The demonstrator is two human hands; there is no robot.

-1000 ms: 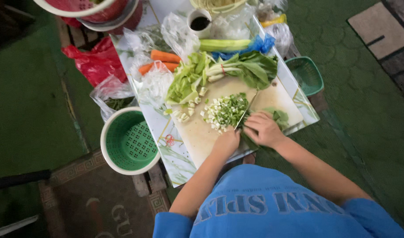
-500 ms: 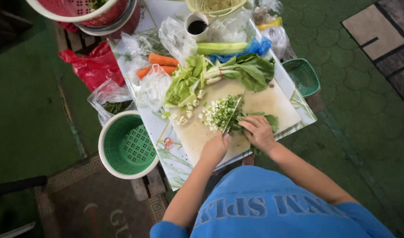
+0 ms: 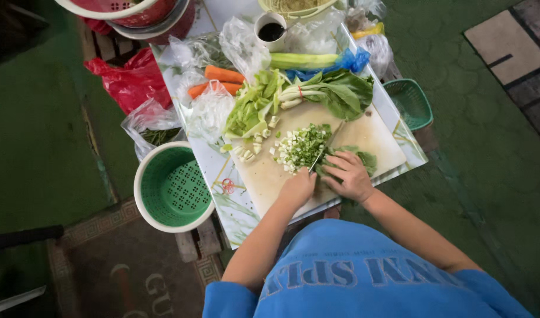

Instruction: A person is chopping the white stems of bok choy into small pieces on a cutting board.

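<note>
where greens lie: cluttered table, green floor

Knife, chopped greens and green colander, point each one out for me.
knife (image 3: 324, 152), head view, middle of the blade
chopped greens (image 3: 302, 147), head view, centre of the pile
green colander (image 3: 173, 185), head view, perforated bottom

A cutting board lay on the table, and a pile of chopped greens sat on it. The knife stood just right of that pile, with the left hand at its near end and the right hand pressing leaves beside it. Behind the board lay leafy vegetables, then carrots to the left and a cup farther back. A colander sat left of the table, a small basket to its right.
</note>
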